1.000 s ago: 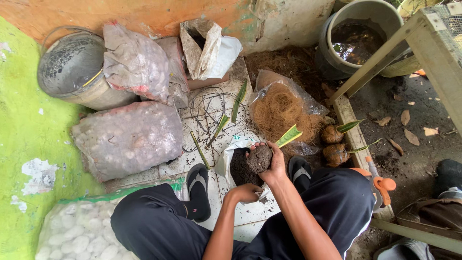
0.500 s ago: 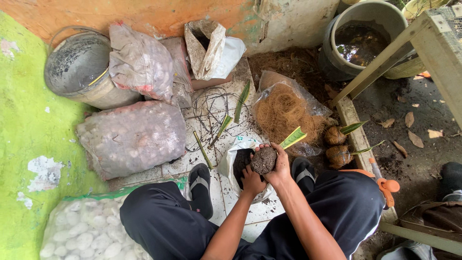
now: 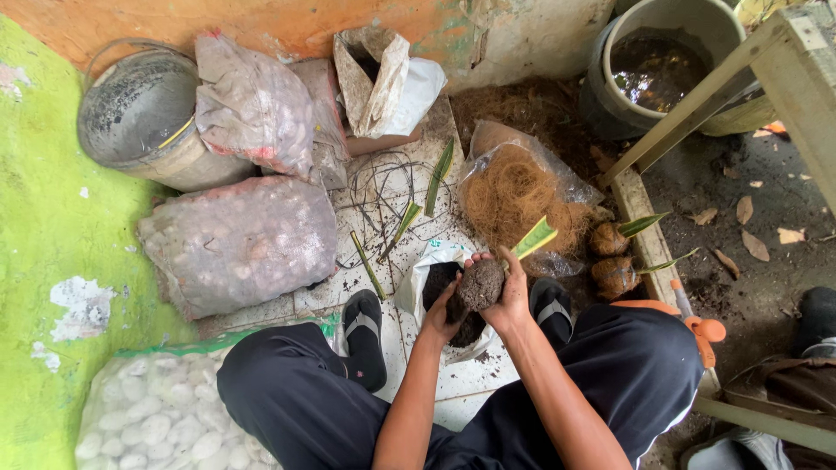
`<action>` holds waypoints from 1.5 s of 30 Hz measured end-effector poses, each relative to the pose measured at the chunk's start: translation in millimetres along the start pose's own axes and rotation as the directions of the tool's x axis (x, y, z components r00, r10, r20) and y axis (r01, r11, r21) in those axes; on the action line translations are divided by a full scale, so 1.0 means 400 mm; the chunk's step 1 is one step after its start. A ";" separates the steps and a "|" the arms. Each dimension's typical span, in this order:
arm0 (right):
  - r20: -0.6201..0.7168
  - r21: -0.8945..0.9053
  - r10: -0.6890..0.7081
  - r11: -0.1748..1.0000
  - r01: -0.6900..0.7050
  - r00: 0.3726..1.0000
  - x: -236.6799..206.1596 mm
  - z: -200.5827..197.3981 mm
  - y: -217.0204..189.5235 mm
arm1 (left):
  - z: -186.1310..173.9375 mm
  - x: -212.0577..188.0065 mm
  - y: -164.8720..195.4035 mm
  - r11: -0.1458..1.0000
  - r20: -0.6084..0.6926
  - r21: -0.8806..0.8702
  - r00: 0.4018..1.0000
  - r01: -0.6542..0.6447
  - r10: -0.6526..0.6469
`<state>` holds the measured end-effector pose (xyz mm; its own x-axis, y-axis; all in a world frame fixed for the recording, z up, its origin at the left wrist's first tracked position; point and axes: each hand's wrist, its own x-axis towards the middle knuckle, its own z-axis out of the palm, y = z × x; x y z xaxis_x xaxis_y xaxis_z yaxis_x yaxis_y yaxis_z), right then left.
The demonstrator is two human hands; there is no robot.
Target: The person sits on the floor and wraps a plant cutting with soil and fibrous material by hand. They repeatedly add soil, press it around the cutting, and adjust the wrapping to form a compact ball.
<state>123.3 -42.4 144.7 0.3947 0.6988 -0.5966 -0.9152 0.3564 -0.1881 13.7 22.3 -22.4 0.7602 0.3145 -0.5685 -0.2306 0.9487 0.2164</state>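
A dark soil ball (image 3: 480, 284) with a green, yellow-edged leaf cutting (image 3: 533, 238) sticking out of it is pressed between both of my hands. My right hand (image 3: 515, 292) wraps its right side and my left hand (image 3: 441, 315) cups it from below left. The ball hangs just above an open white bag of dark soil (image 3: 421, 284) on the floor between my feet. Two finished fibre-wrapped balls with leaves (image 3: 611, 257) lie to the right, beside a plastic bag of brown coconut fibre (image 3: 514, 198).
Loose leaf cuttings (image 3: 438, 174) and thin wire lie on the tiles ahead. Sacks of pebbles (image 3: 239, 244) and a metal bucket (image 3: 139, 117) stand at left, a tub of dark water (image 3: 653, 65) at back right, a wooden frame (image 3: 697, 113) to the right.
My left hand rose from near my knee to join the right hand on the soil ball. The ball now sits a little higher between both hands.
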 end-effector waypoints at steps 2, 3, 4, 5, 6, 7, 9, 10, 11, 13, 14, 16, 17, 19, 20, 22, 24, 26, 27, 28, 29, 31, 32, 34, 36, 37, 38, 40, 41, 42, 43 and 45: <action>0.082 0.034 0.003 0.999 -0.006 0.997 -0.012 0.015 0.000 | -0.004 -0.006 0.000 0.997 0.159 -0.022 0.984 -0.073 0.075; 0.136 0.050 0.009 0.999 -0.016 0.991 -0.017 0.022 -0.003 | -0.007 -0.009 0.002 0.995 0.244 -0.075 0.966 -0.071 0.087; 0.183 0.066 0.017 0.997 -0.030 0.983 -0.026 0.025 -0.003 | -0.013 -0.016 0.002 0.989 0.321 -0.130 0.942 -0.064 0.103; 0.191 0.044 -0.008 0.999 0.000 0.982 -0.034 0.028 -0.004 | -0.018 -0.022 0.004 0.981 0.394 -0.185 0.910 -0.054 0.124; 0.204 0.023 -0.037 0.999 0.033 0.978 -0.039 0.032 -0.007 | -0.025 -0.030 0.008 0.973 0.371 -0.229 0.921 -0.028 0.114; 0.218 0.001 -0.067 0.998 0.069 0.974 -0.044 0.037 -0.014 | -0.028 -0.037 0.011 0.962 0.351 -0.272 0.931 -0.002 0.102; 0.278 0.036 -0.110 0.994 0.104 0.954 -0.049 0.050 -0.027 | -0.027 -0.039 0.017 0.946 0.353 -0.323 0.931 0.030 0.091; 0.306 0.053 -0.129 0.992 0.118 0.943 -0.053 0.055 -0.031 | -0.027 -0.042 0.017 0.942 0.370 -0.334 0.924 0.038 0.094; 0.323 0.061 -0.142 0.990 0.129 0.936 -0.056 0.059 -0.037 | -0.026 -0.043 0.016 0.938 0.386 -0.345 0.917 0.043 0.099; 0.363 0.076 -0.171 0.985 0.154 0.916 -0.059 0.071 -0.051 | -0.026 -0.044 0.015 0.981 0.320 -0.189 0.941 -0.053 0.113; 0.367 0.081 -0.164 0.986 0.144 0.916 -0.059 0.076 -0.056 | -0.029 -0.047 0.016 0.990 0.286 -0.104 0.950 -0.097 0.123; 0.369 0.096 -0.156 0.987 0.130 0.916 -0.067 0.077 -0.068 | -0.035 -0.054 0.014 0.981 0.358 -0.174 0.923 -0.085 0.143; 0.370 0.097 -0.173 0.984 0.148 0.913 -0.069 0.078 -0.073 | -0.037 -0.057 0.014 0.975 0.395 -0.208 0.905 -0.077 0.156; 0.380 0.095 -0.197 0.980 0.174 0.904 -0.067 0.080 -0.079 | -0.040 -0.061 0.019 0.957 0.368 -0.291 0.922 -0.010 0.122; 0.385 0.096 -0.197 0.980 0.173 0.901 -0.068 0.079 -0.081 | -0.040 -0.064 0.021 0.943 0.355 -0.332 0.929 0.022 0.104; 0.397 0.098 -0.202 0.979 0.178 0.895 -0.070 0.077 -0.084 | -0.038 -0.066 0.024 0.971 0.268 -0.233 0.957 -0.043 0.107; 0.394 0.070 -0.199 0.980 0.186 0.897 -0.070 0.073 -0.085 | -0.034 -0.066 0.023 0.986 0.260 -0.145 0.958 -0.083 0.119; 0.390 0.047 -0.197 0.980 0.194 0.900 -0.072 0.069 -0.084 | -0.037 -0.070 0.024 0.991 0.325 -0.077 0.937 -0.110 0.129; 0.387 0.038 -0.197 0.980 0.198 0.901 -0.073 0.067 -0.087 | -0.039 -0.072 0.023 0.990 0.335 -0.114 0.935 -0.082 0.115; 0.383 0.029 -0.196 0.979 0.200 0.903 -0.075 0.064 -0.089 | -0.043 -0.075 0.022 0.987 0.344 -0.151 0.933 -0.053 0.102; 0.383 0.033 -0.198 0.979 0.200 0.902 -0.078 0.061 -0.090 | -0.049 -0.079 0.021 0.982 0.353 -0.187 0.931 -0.026 0.092; 0.394 0.042 -0.201 0.979 0.200 0.897 -0.078 0.059 -0.094 | -0.058 -0.083 0.018 0.977 0.322 -0.215 0.945 0.010 0.062; 0.395 0.034 -0.210 0.976 0.214 0.894 -0.078 0.057 -0.095 | -0.062 -0.084 0.016 0.973 0.307 -0.230 0.951 0.028 0.045; 0.394 0.016 -0.228 0.970 0.242 0.890 -0.080 0.049 -0.093 | -0.067 -0.087 0.013 0.991 0.272 -0.130 0.961 -0.015 0.051; 0.392 -0.037 -0.206 0.970 0.240 0.897 -0.076 0.039 -0.093 | -0.059 -0.084 0.012 0.994 0.266 -0.109 0.963 -0.016 0.045; 0.394 -0.065 -0.193 0.970 0.236 0.899 -0.070 0.033 -0.089 | -0.053 -0.085 0.015 0.991 0.276 -0.137 0.960 0.001 0.037; 0.349 -0.116 -0.171 0.968 0.223 0.921 -0.063 0.028 -0.080 | -0.046 -0.088 0.022 0.986 0.288 -0.163 0.957 0.018 0.030; 0.253 -0.216 -0.134 0.957 0.191 0.958 -0.047 0.015 -0.063 | -0.026 -0.102 0.032 0.990 0.311 -0.142 0.950 0.026 0.020; 0.224 -0.238 -0.102 0.959 0.156 0.969 -0.038 0.008 -0.051 | -0.015 -0.115 0.039 0.991 0.320 -0.132 0.947 0.029 0.015; 0.195 -0.259 -0.071 0.958 0.121 0.978 -0.028 0.002 -0.039 | -0.003 -0.125 0.049 0.992 0.296 -0.119 0.955 0.031 0.006; 0.165 -0.278 -0.041 0.957 0.087 0.985 -0.021 -0.005 -0.033 | 0.012 -0.135 0.059 0.994 0.272 -0.106 0.962 0.034 -0.004; 0.099 -0.276 -0.007 0.960 0.034 0.995 -0.014 -0.022 -0.022 | 0.041 -0.158 0.083 0.997 0.229 -0.069 0.973 0.031 -0.015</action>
<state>128.7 -55.0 142.7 0.4071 0.7545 -0.5147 -0.8880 0.1949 -0.4166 -32.1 33.6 33.8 0.8825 0.2845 -0.3744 -0.2479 0.9581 0.1437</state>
